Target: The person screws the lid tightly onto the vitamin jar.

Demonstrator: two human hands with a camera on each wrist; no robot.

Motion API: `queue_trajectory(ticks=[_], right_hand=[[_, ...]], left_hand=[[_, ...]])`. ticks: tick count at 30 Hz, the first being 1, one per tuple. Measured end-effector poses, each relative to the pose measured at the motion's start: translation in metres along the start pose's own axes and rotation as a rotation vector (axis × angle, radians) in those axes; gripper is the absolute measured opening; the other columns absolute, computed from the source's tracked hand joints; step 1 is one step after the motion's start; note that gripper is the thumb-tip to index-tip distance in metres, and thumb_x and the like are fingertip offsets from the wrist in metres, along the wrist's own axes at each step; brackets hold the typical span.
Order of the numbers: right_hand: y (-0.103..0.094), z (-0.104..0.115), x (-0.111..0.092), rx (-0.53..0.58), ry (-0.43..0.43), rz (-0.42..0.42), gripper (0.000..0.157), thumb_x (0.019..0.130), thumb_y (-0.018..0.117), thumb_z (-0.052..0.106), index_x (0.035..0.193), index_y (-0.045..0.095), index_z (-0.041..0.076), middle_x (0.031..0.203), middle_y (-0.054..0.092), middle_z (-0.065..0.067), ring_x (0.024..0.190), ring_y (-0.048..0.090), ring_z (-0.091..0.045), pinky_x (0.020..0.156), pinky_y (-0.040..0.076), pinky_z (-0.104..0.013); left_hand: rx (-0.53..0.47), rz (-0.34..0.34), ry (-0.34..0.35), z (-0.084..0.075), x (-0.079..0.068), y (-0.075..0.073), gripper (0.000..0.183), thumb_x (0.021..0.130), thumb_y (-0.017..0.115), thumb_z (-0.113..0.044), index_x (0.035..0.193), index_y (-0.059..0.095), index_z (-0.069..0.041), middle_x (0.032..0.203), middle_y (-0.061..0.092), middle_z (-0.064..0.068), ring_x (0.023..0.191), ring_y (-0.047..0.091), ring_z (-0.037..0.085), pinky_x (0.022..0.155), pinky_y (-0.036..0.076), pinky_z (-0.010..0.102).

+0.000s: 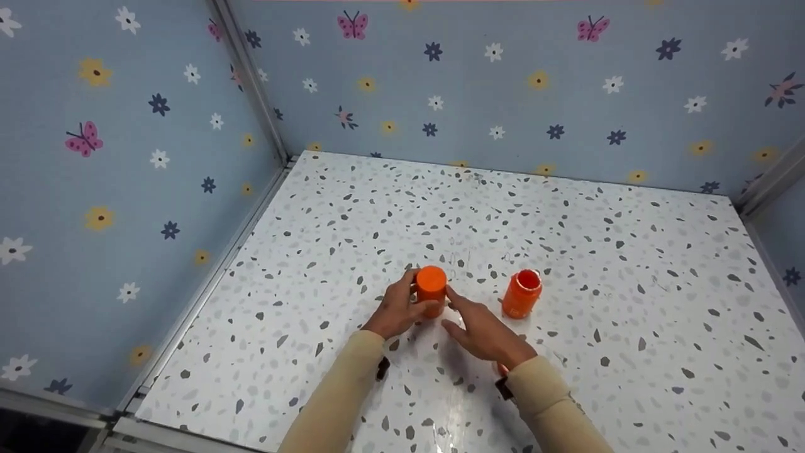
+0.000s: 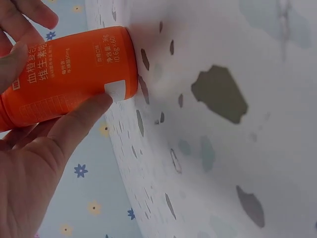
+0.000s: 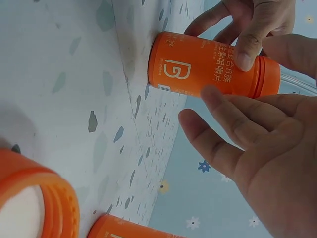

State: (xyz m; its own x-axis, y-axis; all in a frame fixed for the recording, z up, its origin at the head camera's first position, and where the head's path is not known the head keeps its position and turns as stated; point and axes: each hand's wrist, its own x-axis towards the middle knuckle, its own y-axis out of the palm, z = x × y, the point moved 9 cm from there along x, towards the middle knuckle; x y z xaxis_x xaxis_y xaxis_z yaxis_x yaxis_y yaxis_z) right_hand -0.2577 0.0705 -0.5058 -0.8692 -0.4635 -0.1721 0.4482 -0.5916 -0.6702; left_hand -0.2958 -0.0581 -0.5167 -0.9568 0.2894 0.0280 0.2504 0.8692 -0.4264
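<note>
An orange bottle (image 1: 432, 305) with its orange cap (image 1: 431, 279) on stands upright on the table. My left hand (image 1: 397, 307) grips its body, thumb across the front and fingers around the far side. White lettering and a pale label patch show on the bottle (image 2: 74, 74) in the left wrist view. On the other side is my right hand (image 1: 484, 327), its fingers loosely extended and its fingertips right at the bottle near the cap. A second orange bottle (image 1: 519, 303) stands uncapped to the right, its mouth facing up.
A loose orange cap (image 3: 62, 198) with a white liner lies on the table near my right wrist, mostly hidden by it in the head view. The speckled white table (image 1: 629, 302) has flower-patterned walls (image 1: 490, 94) at its back and sides.
</note>
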Motion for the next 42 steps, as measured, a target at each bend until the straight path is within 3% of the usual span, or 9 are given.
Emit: queue_trajectory(ticks=[14, 27, 42], right_hand=[[0.002, 0.000, 0.009, 0.010, 0.004, 0.016, 0.073, 0.100, 0.062, 0.018, 0.159, 0.021, 0.009, 0.152, 0.044, -0.014, 0.134, 0.047, -0.033, 0.112, 0.034, -0.051], [-0.001, 0.002, 0.011, 0.007, 0.035, 0.022, 0.074, 0.100, 0.062, 0.019, 0.159, 0.020, 0.011, 0.154, 0.042, -0.012, 0.134, 0.048, -0.031, 0.112, 0.035, -0.051], [-0.002, 0.002, 0.018, -0.008, 0.030, -0.006, 0.075, 0.099, 0.063, 0.018, 0.159, 0.020, 0.010, 0.151, 0.046, -0.013, 0.131, 0.050, -0.031, 0.112, 0.036, -0.050]], left_hand=[[0.014, -0.011, -0.015, 0.002, 0.006, -0.007, 0.056, 0.093, 0.070, -0.007, 0.143, 0.044, -0.007, 0.142, 0.054, 0.011, 0.134, 0.048, 0.031, 0.109, 0.039, 0.051], [0.029, -0.005, -0.097, 0.007, 0.011, -0.006, 0.062, 0.095, 0.069, -0.009, 0.149, 0.039, -0.009, 0.147, 0.050, 0.010, 0.137, 0.044, 0.028, 0.113, 0.034, 0.051], [0.003, -0.008, -0.104, 0.008, 0.015, -0.005, 0.063, 0.095, 0.068, -0.009, 0.150, 0.037, -0.009, 0.150, 0.047, 0.011, 0.140, 0.040, 0.028, 0.115, 0.030, 0.052]])
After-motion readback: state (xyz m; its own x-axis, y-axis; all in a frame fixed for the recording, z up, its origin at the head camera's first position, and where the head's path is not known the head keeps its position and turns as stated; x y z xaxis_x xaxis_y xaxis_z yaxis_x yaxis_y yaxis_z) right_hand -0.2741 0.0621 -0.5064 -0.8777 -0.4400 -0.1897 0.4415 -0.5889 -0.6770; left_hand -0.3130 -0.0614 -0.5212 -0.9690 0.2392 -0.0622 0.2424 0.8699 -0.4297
